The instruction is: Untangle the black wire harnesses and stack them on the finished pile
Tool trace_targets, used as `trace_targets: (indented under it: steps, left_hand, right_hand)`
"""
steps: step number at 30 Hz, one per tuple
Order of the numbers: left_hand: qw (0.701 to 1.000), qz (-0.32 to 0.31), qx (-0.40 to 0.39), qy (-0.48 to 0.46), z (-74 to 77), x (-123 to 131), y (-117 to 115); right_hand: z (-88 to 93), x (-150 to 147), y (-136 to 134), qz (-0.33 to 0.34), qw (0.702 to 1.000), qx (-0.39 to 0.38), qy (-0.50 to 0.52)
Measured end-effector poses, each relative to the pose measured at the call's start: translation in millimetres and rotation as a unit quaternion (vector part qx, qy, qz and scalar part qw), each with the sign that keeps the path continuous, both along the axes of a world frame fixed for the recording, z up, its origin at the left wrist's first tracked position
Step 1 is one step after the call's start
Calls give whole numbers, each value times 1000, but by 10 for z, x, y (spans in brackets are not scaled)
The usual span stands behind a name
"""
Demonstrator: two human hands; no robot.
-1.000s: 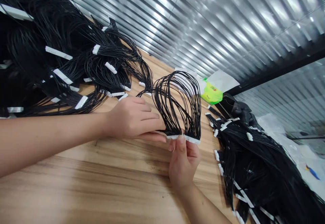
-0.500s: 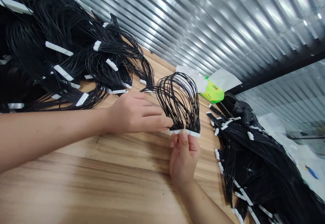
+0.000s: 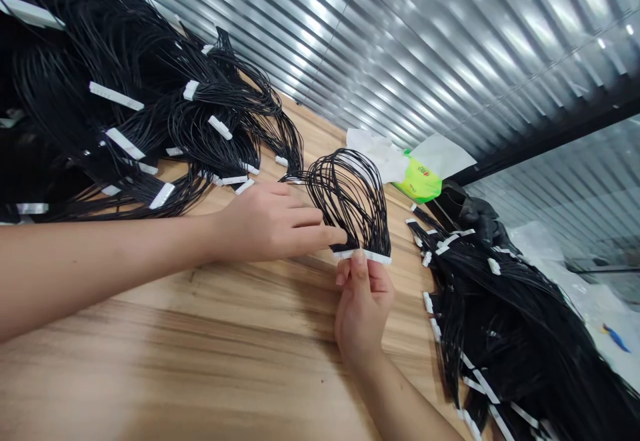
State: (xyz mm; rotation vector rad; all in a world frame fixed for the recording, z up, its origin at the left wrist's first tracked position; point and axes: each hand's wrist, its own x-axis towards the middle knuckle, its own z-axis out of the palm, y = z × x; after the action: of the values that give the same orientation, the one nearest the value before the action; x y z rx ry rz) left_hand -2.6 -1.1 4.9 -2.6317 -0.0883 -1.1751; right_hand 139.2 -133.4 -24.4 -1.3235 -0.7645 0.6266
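As left hand [image 3: 270,222] touches wires [image 3: 377,224] (black), right hand [image 3: 363,314] pinches connector strip [image 3: 378,257].

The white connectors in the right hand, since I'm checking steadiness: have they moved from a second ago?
Yes: slightly up the view, so the white connectors are nearer the green packet.

Two hands [image 3: 275,224] [image 3: 363,321] are at one looped wire harness [image 3: 379,224]; two harness piles [image 3: 140,74] [image 3: 520,321] flank it; one yellow-green packet [image 3: 419,177] lies beyond it.
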Motion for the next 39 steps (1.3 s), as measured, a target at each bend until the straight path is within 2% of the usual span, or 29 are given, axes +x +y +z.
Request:
trace_targets:
  steps: [5, 13, 28, 39]
  left_hand:
    - [999, -14, -46, -7, -19, 24, -18]
    - [997, -17, -76, -12, -25, 22, -28]
    - [998, 0, -55, -17, 17, -11, -35]
    - [996, -28, -81, -18, 35, -20, -6]
  right_hand:
    - [8, -12, -8, -11, 1000, 4, -12]
    - [13, -16, -5, -7, 1000, 19, 11]
    - [10, -11, -4, -11, 1000, 16, 14]
    - [49, -28, -2, -21, 1000, -3, -22]
